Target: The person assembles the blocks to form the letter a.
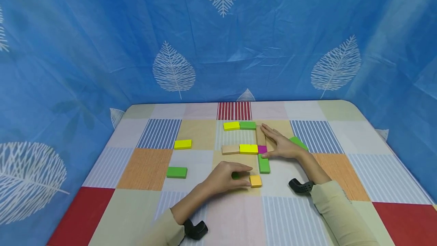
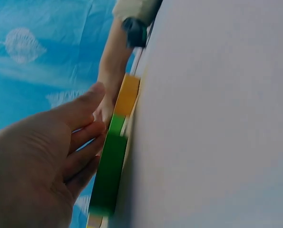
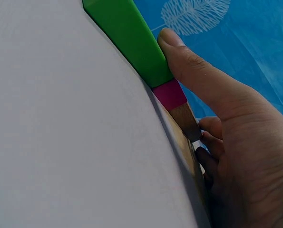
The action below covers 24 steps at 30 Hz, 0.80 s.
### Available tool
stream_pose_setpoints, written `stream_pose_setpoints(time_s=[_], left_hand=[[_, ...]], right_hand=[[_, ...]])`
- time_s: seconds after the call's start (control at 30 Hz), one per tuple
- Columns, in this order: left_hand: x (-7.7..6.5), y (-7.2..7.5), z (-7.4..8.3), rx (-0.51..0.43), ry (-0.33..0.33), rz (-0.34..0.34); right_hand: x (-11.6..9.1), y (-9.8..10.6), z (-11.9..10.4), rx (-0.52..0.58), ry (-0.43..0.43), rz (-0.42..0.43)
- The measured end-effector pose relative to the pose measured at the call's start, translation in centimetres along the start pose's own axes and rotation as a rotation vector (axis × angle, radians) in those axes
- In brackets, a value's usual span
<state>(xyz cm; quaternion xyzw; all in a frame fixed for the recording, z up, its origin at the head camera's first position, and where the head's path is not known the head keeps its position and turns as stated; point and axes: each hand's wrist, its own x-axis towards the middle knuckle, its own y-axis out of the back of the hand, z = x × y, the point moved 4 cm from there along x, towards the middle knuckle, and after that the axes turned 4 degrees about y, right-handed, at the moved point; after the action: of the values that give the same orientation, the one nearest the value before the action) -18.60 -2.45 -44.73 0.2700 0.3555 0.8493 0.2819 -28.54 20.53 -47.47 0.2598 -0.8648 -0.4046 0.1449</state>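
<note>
My left hand (image 1: 227, 175) arches low over the cloth, thumb and fingers spread apart around a mostly hidden green block (image 1: 235, 175). An orange block (image 1: 255, 181) lies just past its fingertips. In the left wrist view the same hand shows relaxed fingers close to a green block (image 2: 105, 175). My right hand (image 1: 282, 145) rests at the right side of a row: its thumb is at a green block (image 1: 264, 164), and its fingers extend along an upright-running plain wood block (image 1: 260, 136). Between those two sits a magenta block (image 1: 261, 149), also visible in the right wrist view.
A yellow block (image 1: 248, 149) and a wood block (image 1: 230, 149) extend left from the magenta one. Farther back lie a yellow block (image 1: 231, 126) and a green block (image 1: 247, 125), end to end. Loose yellow (image 1: 183, 144) and green (image 1: 176, 172) blocks lie left; another green block (image 1: 299, 143) lies behind my right wrist.
</note>
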Motion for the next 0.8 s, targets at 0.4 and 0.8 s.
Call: stream_pose_setpoints(time_s=[0.4, 0.8], left_hand=[[-2.0, 1.9, -2.0, -0.029, 0.059, -0.094], [-0.9, 0.4, -0.4, 0.031, -0.003, -0.152]], right_hand=[[-0.1, 0.0, -0.1, 0.001, -0.012, -0.005], [0.0, 0.2, -0.2, 0.007, -0.008, -0.001]])
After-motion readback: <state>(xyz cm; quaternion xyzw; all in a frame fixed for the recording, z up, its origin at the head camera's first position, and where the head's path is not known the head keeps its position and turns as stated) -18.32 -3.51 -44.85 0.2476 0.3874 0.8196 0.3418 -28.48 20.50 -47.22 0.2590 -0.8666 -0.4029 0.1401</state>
